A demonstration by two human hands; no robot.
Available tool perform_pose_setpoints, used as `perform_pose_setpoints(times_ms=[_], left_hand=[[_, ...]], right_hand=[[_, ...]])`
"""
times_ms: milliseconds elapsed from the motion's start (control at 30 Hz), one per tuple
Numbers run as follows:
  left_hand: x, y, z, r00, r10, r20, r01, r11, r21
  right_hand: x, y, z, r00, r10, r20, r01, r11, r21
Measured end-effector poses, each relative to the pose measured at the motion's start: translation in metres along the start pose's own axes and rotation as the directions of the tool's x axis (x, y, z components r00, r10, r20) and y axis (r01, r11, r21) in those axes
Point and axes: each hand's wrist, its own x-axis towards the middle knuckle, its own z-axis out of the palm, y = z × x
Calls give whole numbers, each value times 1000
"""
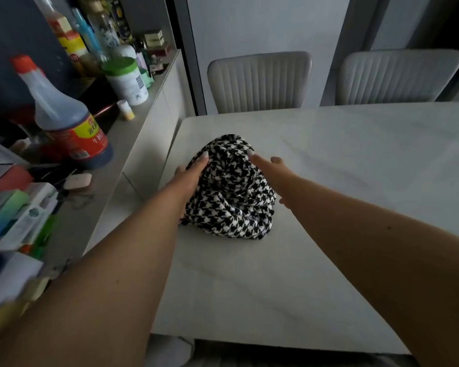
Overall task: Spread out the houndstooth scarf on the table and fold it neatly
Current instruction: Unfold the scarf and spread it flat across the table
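Crowding the sideboard (pixel 141 133) at the far left are boxes, jars and bottles, the nearest a big dark sauce bottle (pixel 64 115) with a red cap and a red-and-yellow label; behind it stands a white tub (pixel 126 80) with a green lid, and a small white-and-yellow vial (pixel 125 109) sits near the sideboard's edge. Just to the right, the pale marble-look table (pixel 329 194) begins, its left edge running close beside the sideboard. On the table, near its left side, the houndstooth scarf (pixel 231 189) lies bunched in a rumpled black-and-white heap, not spread out and not folded. The left hand (pixel 190 176) lies against the heap's left flank, fingers straight and relaxed, their tips reaching up toward the top of the pile; it touches the cloth without curling round it. On the other side of the heap, the right hand (pixel 268 168) presses against the right flank in the same manner, fingers extended, the forefinger tip resting on the fabric near the top, thumb pointing away and gripping nothing. Both bare forearms stretch in from the near edge. Beyond the table's far edge stand two pale ribbed chairs: one chair (pixel 260 80) behind the scarf, a second chair (pixel 398 78) further right.
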Motion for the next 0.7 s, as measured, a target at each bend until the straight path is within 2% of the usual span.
perform_pose_setpoints(times_ms=[67,200,267,333,433,567,700], left_hand=[[10,3,2,999,31,-27,-32,999,-17],[50,-4,4,1000,-15,-24,13,997,-81],[69,-9,9,996,-49,74,60,985,-159],[71,-12,20,988,-23,155,49,986,-161],[68,-18,42,982,21,185,13,984,-176],[54,-24,72,940,31,339,95,932,-350],[33,-20,101,915,13,402,137,930,-341]], right_hand=[[14,1,8,1000,22,-17,-21,997,73],[47,13,27,996,80,42,-88,965,246],[58,21,35,994,92,62,-105,960,261],[68,30,42,993,88,82,-108,956,274],[76,38,49,992,108,68,-123,954,274],[75,46,42,990,120,77,-140,915,378],[48,55,10,995,96,23,-97,900,426]])
